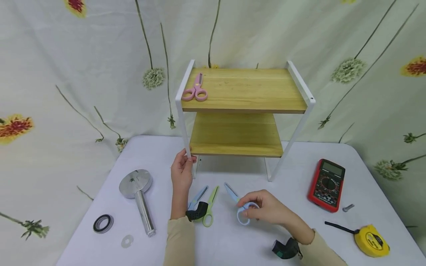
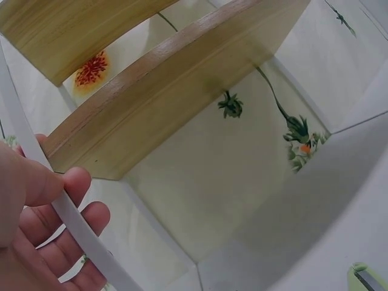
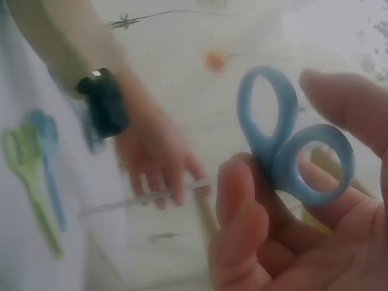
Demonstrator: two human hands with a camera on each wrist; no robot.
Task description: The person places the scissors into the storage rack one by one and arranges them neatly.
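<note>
1. Across the middle lies a white worktop, backed by a pale curtain printed with flowers.
2. At 12 o'clock stands a two-tier wooden shelf with a white frame; pink scissors lie on its top board.
3. The left hand grips the shelf's front left leg, thumb and fingers curled round it.
4. The right hand pinches the blue scissors by their loops, near 6 o'clock.
5. Green-and-blue scissors lie between the hands.
6. At 8 o'clock: shower head, black ring, washer.
7. At 4 o'clock: red multimeter, bolt, yellow tape measure.
</note>
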